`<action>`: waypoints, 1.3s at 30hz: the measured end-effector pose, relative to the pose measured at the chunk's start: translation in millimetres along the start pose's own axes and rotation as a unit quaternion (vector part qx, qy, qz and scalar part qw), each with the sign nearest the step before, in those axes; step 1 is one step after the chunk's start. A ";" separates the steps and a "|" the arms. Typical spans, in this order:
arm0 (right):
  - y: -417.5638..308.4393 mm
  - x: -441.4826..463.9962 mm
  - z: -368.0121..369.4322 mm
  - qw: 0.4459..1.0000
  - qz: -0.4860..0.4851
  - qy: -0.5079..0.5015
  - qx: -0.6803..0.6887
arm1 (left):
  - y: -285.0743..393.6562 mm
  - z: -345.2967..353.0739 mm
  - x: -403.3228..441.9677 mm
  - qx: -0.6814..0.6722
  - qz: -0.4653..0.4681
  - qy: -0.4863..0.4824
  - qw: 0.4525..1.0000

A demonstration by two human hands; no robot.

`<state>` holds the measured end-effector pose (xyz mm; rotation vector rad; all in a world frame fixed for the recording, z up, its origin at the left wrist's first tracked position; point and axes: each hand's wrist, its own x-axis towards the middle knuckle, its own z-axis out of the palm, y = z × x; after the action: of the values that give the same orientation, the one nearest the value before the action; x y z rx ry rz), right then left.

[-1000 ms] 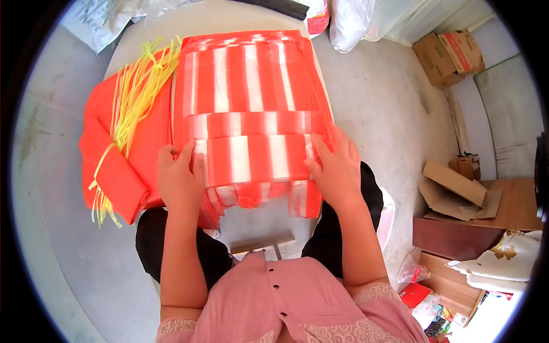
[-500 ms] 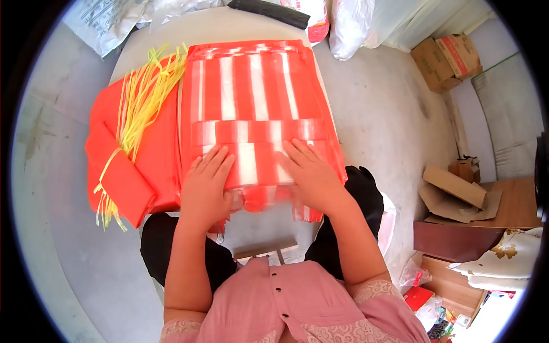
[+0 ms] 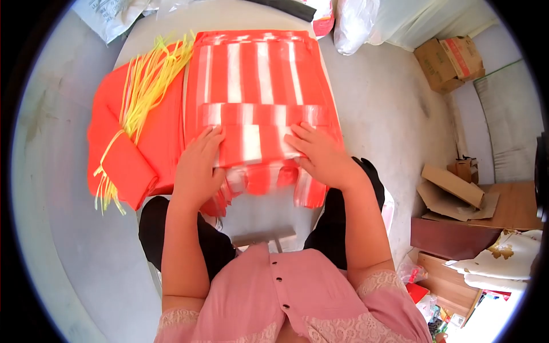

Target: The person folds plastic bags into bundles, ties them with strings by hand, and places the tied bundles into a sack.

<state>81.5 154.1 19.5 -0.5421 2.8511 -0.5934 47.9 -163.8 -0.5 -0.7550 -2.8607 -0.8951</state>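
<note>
A stack of red-and-white striped plastic bags (image 3: 250, 74) lies in front of me on the table, a folded band across its nearer half. My left hand (image 3: 197, 167) rests on the stack's near left part, fingers stretched out and thumb apart. On the near right part lies my right hand (image 3: 323, 156), its fingers spread over the plastic. Between the hands, loose bag ends hang over the near edge. Left of the stack is a pile of plain red plastic (image 3: 163, 134), with a bundle of yellow ties (image 3: 150, 86) and a tied red roll (image 3: 127, 171) on it.
A black roll (image 3: 286, 8) and white plastic bags (image 3: 355, 26) are at the far side. Cardboard boxes (image 3: 449, 64) stand on the floor at the far right. An opened carton (image 3: 457, 194) sits on a brown cabinet (image 3: 446, 237) at right.
Both hands have shifted a little away from me over the striped bags, and the whole view has tilted slightly. More of the loose bag ends shows at the near edge.
</note>
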 end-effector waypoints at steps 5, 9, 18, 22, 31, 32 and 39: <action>5.8 -6.5 -6.3 0.997 0.000 0.045 -0.057 | -8.4 -6.0 2.0 -0.013 0.001 0.005 1.000; 19.4 -19.2 4.4 0.991 0.003 0.096 -0.092 | -12.3 -7.8 -0.9 -0.014 -0.010 0.005 1.000; 22.7 -33.0 -37.5 0.984 0.087 0.077 0.138 | -18.2 -14.1 -6.6 -0.154 -0.047 0.080 0.984; 26.3 -16.2 -41.0 0.946 0.195 0.125 0.226 | -21.6 -2.3 -1.9 -0.282 -0.219 0.107 0.928; 10.0 33.9 4.3 0.961 0.067 0.258 0.069 | 11.9 17.5 30.6 0.096 -0.020 0.191 0.977; 2.3 40.3 4.1 0.973 0.003 0.226 0.038 | 15.4 20.2 30.8 0.106 0.023 0.123 0.987; -16.6 63.5 23.5 0.983 -0.096 0.142 -0.069 | 32.6 44.3 43.5 0.102 0.063 0.062 0.991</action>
<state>34.2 107.3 -1.1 -0.8245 3.1505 -0.5463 29.0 -97.2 -12.1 -0.8159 -2.7075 -0.5998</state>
